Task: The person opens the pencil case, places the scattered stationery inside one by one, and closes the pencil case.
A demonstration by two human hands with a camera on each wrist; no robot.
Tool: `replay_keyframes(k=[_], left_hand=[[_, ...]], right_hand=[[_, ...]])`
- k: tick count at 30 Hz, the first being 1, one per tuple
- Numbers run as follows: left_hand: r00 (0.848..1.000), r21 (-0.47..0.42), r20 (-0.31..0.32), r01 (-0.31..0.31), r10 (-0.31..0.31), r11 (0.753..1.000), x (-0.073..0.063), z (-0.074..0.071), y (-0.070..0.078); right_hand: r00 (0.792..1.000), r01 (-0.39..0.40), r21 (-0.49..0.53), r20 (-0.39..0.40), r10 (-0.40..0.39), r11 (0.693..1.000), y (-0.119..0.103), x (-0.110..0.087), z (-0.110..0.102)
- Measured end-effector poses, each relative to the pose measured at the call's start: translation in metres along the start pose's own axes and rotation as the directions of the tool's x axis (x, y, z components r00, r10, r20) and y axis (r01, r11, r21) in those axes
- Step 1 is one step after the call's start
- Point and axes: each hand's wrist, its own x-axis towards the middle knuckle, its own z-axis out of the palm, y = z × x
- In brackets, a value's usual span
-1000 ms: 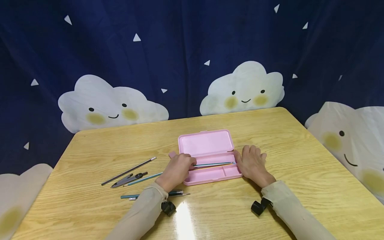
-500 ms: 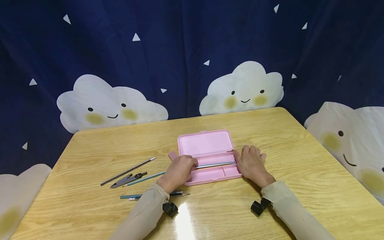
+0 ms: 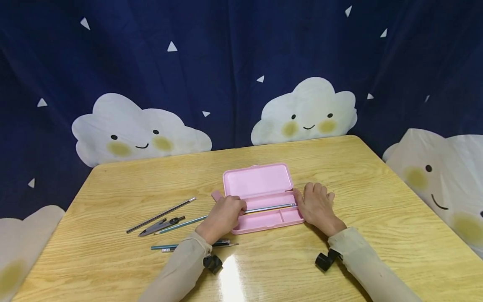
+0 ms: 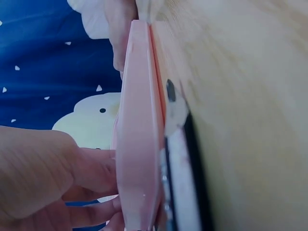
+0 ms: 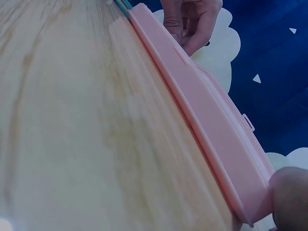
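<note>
An open pink pencil case [image 3: 260,228] lies on the table, its lid [image 3: 258,181] tipped back. My left hand [image 3: 222,216] reaches over its left end, fingers curled down inside and pinching a light-blue pencil [image 3: 269,208]. That pencil lies lengthwise in the case, its left end hidden by the fingers. Under it shows a thin yellow edge. My right hand [image 3: 317,207] rests at the right end with its thumb on the case's edge and its other fingers loosely extended beyond it. In the right wrist view, the thumb [image 5: 291,197] touches the case corner.
Left of the case lie a dark pencil [image 3: 162,215], a grey compass [image 3: 162,226] and a teal pencil [image 3: 181,225]. Several more pencils [image 3: 162,248] lie partly under the left forearm. A pinkish block [image 3: 216,195] sits by the case's left end.
The pencil in the case has shifted slightly toward the near side at its left end, along with small motions of my left hand. My right hand has stayed in place.
</note>
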Motion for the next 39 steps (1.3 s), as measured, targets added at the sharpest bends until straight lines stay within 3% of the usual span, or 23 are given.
replay_keyframes(k=[10,19,26,34,39], left_hand=[[1.0,-0.052,0.002,0.03,-0.03,0.998,-0.002,-0.003,-0.001],[0.995,-0.125,-0.07,0.069,-0.078,0.99,-0.006,-0.008,-0.005],[0.991,-0.112,-0.104,0.071,-0.083,0.991,-0.014,-0.011,-0.012],[0.973,-0.083,-0.214,0.071,-0.088,0.994,-0.029,-0.017,-0.022],[0.971,-0.075,-0.218,0.081,-0.095,0.994,-0.035,-0.017,-0.026]], right_hand=[[1.0,0.003,-0.006,-0.006,-0.003,1.0,-0.002,0.001,-0.001],[1.0,0.006,-0.001,-0.01,-0.006,1.0,-0.003,0.0,0.0],[1.0,0.014,-0.021,-0.024,-0.015,1.0,-0.002,0.0,0.001],[0.999,0.004,-0.045,-0.033,-0.006,0.999,-0.001,-0.002,0.0],[0.999,-0.008,-0.052,-0.041,0.006,0.999,-0.001,-0.002,-0.001]])
